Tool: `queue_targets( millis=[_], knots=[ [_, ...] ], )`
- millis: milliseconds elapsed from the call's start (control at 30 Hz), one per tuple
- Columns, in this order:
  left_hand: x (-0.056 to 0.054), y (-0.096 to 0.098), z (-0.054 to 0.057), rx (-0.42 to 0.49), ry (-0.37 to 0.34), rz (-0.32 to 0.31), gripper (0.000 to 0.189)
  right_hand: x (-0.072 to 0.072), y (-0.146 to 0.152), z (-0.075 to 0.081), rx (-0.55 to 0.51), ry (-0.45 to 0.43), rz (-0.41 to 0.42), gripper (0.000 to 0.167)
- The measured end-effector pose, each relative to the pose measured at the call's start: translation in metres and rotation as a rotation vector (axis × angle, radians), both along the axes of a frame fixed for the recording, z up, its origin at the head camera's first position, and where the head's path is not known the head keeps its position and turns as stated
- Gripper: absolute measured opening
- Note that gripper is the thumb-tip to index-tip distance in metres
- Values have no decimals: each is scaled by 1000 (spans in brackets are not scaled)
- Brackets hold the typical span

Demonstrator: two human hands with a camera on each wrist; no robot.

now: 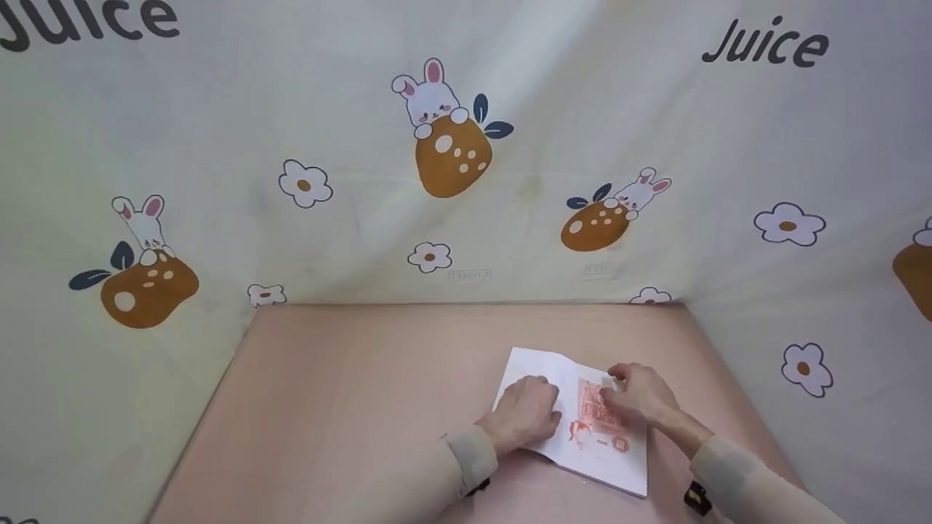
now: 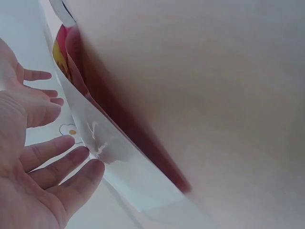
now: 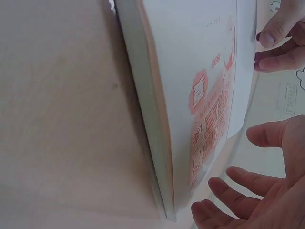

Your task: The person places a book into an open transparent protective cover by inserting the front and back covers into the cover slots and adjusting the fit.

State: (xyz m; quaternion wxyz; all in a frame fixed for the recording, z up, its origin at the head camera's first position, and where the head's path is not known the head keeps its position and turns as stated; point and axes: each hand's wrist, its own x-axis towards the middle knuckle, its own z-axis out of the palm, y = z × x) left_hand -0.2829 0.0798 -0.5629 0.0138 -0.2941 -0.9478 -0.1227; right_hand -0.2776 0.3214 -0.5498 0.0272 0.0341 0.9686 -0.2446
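Observation:
An open book (image 1: 542, 455) lies at an angle on the table, its right page (image 1: 604, 462) printed with a red-orange picture and its left page mostly white. Over the left page is my left hand (image 1: 523, 413), with relaxed fingers; in the left wrist view the fingertips (image 2: 95, 169) meet the white page. My right hand (image 1: 642, 393) is at the upper right of the printed page, thumb and fingers spread apart. The right wrist view shows its fingers (image 3: 233, 198) loosely bent beside the page, pinching nothing. Part of the left page is hidden under my left hand.
A pinkish tabletop (image 1: 349, 407) extends left of the book. Pale curtain-like fabric (image 1: 349, 109) with rabbits, fruit and flowers surrounds the table at the back and sides. Below the pages, the left wrist view shows a pink and yellow printed leaf (image 2: 62, 52).

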Motion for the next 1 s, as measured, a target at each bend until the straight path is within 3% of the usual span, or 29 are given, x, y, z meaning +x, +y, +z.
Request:
queue_targets(
  millis=[500, 767, 1000],
  knots=[
    [19, 35, 0, -137, -29, -67, 26, -5, 27, -7, 133, -37, -24, 73],
    [27, 40, -2, -241, -41, -173, 59, -6, 37, -12, 141, -79, -39, 69],
    [28, 43, 0, -242, -102, -157, 71, -9, 38, -15, 181, -73, -33, 70]
  ],
)
